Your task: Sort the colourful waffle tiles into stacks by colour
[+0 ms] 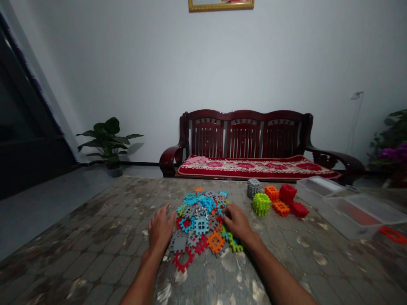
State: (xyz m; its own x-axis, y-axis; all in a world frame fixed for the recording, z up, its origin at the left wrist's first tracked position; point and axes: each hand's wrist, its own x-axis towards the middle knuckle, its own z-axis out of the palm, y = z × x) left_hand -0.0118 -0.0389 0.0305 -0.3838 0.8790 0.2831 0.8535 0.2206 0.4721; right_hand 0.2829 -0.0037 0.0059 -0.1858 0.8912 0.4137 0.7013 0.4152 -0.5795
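Note:
A pile of flat plastic interlocking pieces [201,225] in blue, grey, red, orange and green lies on the patterned table cover [127,254]. My left hand [161,228] rests at the pile's left edge, with its fingers stretched out and nothing in them. On the opposite side, my right hand [237,222] reaches over the right edge of the pile. Its thumb and index finger are apart beside blue and red pieces, and I see no piece lifted in it. An orange square piece [216,242] and a red ring-shaped piece [183,260] lie at the near side.
Right of the pile stand stacks of like pieces: grey [253,188], green [261,204], orange [271,193] and red [288,193]. A clear plastic box [346,216] sits farther right, with an orange piece [393,234] by it. Behind the table is a wooden bench [241,140].

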